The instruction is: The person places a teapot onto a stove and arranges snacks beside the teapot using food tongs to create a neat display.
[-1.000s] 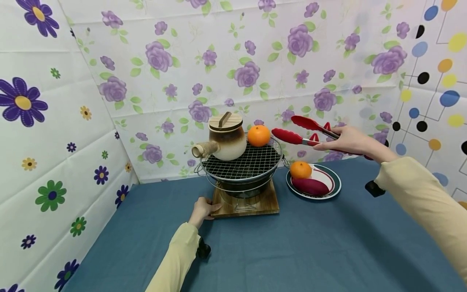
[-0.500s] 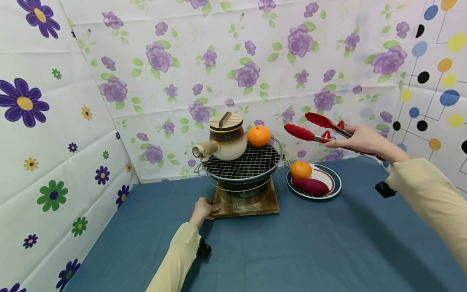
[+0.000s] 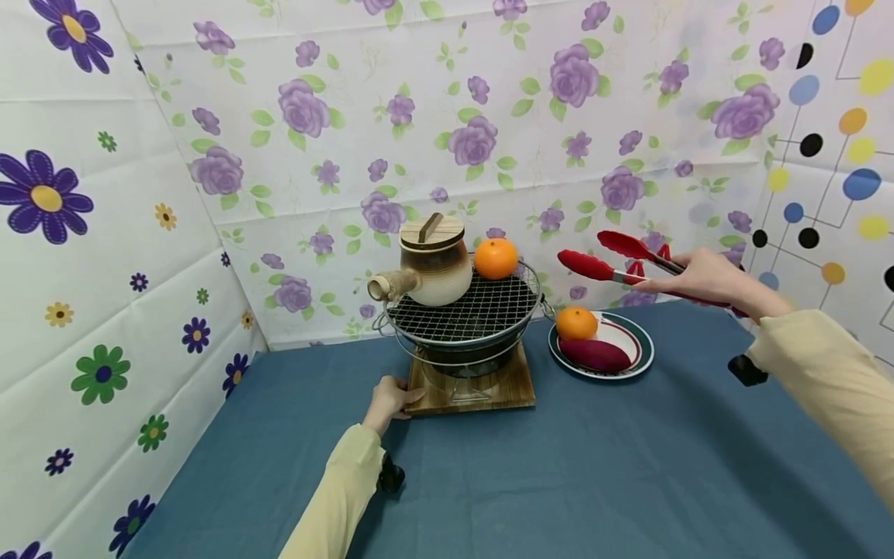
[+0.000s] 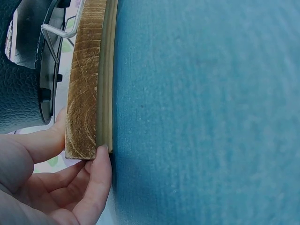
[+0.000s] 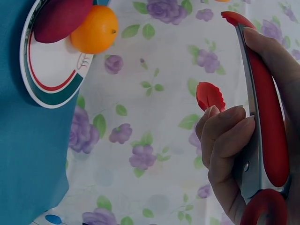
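My left hand (image 3: pixel 386 401) pinches the front left corner of a square wooden board (image 3: pixel 513 392); in the left wrist view the thumb lies over the top and the fingers meet the lower edge. On the board stands a round tabletop grill (image 3: pixel 482 326) with a wire mesh. A lidded clay pot (image 3: pixel 447 276) with a side handle and an orange (image 3: pixel 496 258) rest on the mesh. My right hand (image 3: pixel 705 276) holds red-tipped tongs (image 3: pixel 590 265) in the air above and right of the plate, their tips apart with nothing between them.
Right of the grill, a green-rimmed plate (image 3: pixel 632 369) bears a second orange (image 3: pixel 576 323) and a purple sweet potato (image 3: pixel 595 355). Blue cloth (image 3: pixel 559 481) covers the table. Flowered sheets (image 3: pixel 314 194) hang behind and at the left, a dotted one (image 3: pixel 838 233) at the right.
My right hand has drawn the tongs to the right, away from the orange on the grill, and slightly down in the last half second. The left hand stays at the board.
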Demonstrator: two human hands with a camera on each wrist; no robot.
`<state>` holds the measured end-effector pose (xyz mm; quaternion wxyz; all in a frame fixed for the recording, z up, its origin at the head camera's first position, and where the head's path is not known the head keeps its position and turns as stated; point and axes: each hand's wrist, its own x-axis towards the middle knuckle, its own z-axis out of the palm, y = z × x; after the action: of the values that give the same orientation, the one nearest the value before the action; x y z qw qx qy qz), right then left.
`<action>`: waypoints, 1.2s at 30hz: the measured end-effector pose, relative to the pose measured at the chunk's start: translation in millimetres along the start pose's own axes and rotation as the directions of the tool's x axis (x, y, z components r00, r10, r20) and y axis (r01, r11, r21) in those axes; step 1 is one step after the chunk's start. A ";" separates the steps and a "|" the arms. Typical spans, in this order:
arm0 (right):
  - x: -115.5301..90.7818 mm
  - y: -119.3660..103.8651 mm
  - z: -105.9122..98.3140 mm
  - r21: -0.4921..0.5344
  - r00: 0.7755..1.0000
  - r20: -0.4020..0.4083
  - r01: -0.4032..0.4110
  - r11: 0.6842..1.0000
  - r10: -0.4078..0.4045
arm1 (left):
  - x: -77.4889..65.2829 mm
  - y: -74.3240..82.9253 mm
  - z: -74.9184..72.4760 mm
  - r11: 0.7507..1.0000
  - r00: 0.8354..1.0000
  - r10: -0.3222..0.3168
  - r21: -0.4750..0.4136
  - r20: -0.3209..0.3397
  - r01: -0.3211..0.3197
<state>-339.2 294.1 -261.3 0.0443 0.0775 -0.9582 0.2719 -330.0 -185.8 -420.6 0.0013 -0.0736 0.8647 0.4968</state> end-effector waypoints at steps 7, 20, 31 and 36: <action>0.5 5.8 8.0 -0.002 0.999 0.054 -0.006 1.000 0.007 | 0.5 -0.5 -0.3 1.000 1.000 0.011 0.000 0.009 -0.011; -0.8 17.9 36.4 -0.014 0.994 0.112 -0.016 1.000 0.017 | 1.9 -1.0 0.0 1.000 1.000 0.003 -0.001 0.014 -0.003; 2.9 28.8 59.2 -0.030 0.987 0.159 -0.035 0.999 0.040 | -2.3 -0.6 -0.8 0.999 0.999 0.049 -0.014 0.015 -0.049; 2.4 30.8 63.3 -0.032 0.976 0.205 -0.063 0.997 0.069 | -3.5 0.5 0.5 0.999 0.999 0.043 0.011 0.009 -0.043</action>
<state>-349.6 286.3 -330.6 -0.0632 0.0729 -0.9631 0.2514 -326.6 -184.7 -420.2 -0.0051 -0.0530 0.8688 0.4923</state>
